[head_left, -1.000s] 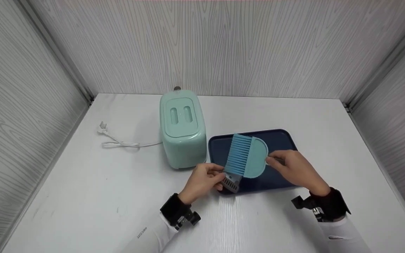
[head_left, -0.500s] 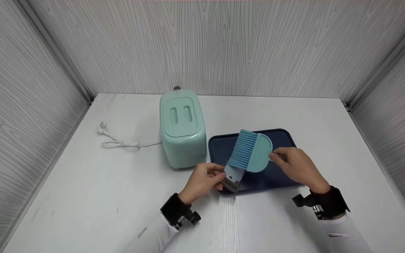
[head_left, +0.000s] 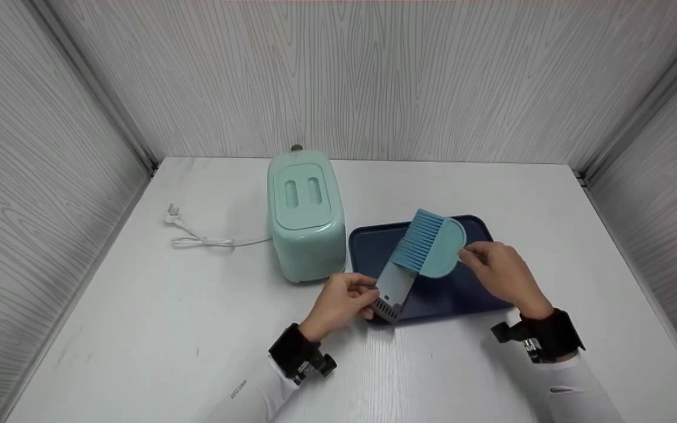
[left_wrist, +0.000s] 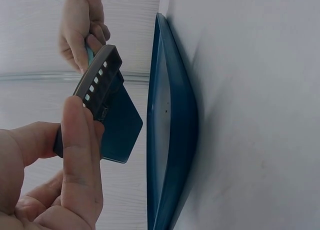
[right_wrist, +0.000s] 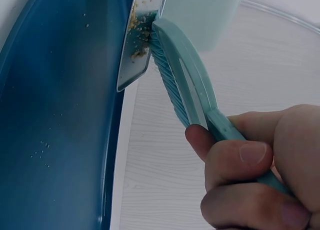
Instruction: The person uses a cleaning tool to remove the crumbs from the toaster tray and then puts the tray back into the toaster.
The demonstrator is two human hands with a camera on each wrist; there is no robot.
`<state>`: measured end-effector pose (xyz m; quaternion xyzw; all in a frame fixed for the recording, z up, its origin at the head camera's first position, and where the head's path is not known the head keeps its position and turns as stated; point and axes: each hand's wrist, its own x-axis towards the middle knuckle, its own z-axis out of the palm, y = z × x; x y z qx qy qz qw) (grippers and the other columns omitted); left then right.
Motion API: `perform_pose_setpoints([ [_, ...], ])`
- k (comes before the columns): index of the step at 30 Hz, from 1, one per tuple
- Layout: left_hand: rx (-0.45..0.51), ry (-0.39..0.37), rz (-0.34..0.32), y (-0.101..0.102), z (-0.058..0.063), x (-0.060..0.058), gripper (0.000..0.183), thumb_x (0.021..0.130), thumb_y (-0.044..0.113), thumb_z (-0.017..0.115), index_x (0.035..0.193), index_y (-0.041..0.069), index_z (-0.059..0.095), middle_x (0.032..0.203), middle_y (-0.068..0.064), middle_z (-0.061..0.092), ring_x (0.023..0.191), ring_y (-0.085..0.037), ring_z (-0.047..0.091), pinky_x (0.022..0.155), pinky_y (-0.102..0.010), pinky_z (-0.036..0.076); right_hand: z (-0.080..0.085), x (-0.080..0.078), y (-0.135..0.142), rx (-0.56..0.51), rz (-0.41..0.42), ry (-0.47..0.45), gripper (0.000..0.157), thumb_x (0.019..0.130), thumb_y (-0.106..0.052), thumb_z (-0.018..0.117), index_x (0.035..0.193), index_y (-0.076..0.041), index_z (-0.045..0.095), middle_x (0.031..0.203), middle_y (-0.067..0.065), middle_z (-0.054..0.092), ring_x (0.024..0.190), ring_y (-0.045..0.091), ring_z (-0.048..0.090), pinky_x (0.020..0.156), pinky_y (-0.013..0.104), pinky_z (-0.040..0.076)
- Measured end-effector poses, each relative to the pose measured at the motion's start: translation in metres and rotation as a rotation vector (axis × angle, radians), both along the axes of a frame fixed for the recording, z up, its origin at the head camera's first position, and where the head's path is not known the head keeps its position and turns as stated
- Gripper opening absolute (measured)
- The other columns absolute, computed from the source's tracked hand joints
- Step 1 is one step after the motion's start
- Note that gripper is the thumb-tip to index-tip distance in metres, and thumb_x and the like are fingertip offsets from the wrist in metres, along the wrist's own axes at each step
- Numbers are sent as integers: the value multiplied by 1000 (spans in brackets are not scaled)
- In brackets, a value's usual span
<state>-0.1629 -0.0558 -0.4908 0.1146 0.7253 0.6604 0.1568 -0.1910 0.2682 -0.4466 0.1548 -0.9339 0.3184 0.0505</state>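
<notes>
Brush (head_left: 445,249) in right fingers (right_wrist: 232,157), crumb tray (head_left: 396,286) in left fingers (left_wrist: 76,157), gripping both; maybe risking flicking crumbs (right_wrist: 138,54) past the blue tray (head_left: 371,242) by sweeping too hard.

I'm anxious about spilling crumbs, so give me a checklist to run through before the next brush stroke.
1. Crumb tray gripped: ok, the left hand pinches its slotted end.
2. Brush gripped: ok, the right hand holds its handle.
3. Dark blue tray underneath: ok, the crumb tray is above it, and specks lie on it.
4. Crumb tray clean: not ok, crumbs lie beside the bristles.
5. Bristle pressure firm enough: cannot tell.
6. Toaster unplugged: ok, its white plug lies loose on the table.
</notes>
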Motion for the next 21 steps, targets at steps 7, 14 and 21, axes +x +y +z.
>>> perform_pose_setpoints([
  [7,-7,13,-7,0,1,1,31,98,3,67,125,-12,65,96,-14,71,62,-10,66,65,-33,63,-2,-2,3,2,-45,-8,23,107,-18,59,95,-5,74,63,-3,39,56,12,34,58,28,27],
  [14,1,9,-10,0,1,1,31,98,2,67,126,-11,65,97,-14,71,63,-9,66,65,-32,63,-1,-4,7,-3,-76,-25,25,107,-19,59,94,-4,74,63,-3,39,57,13,33,58,29,25],
  [21,2,-8,18,-1,1,-1,31,97,1,67,126,-10,67,95,-13,70,62,-9,66,65,-29,63,5,-3,16,8,-84,-39,24,107,-20,59,98,-6,77,64,-2,42,57,12,33,57,29,25],
])
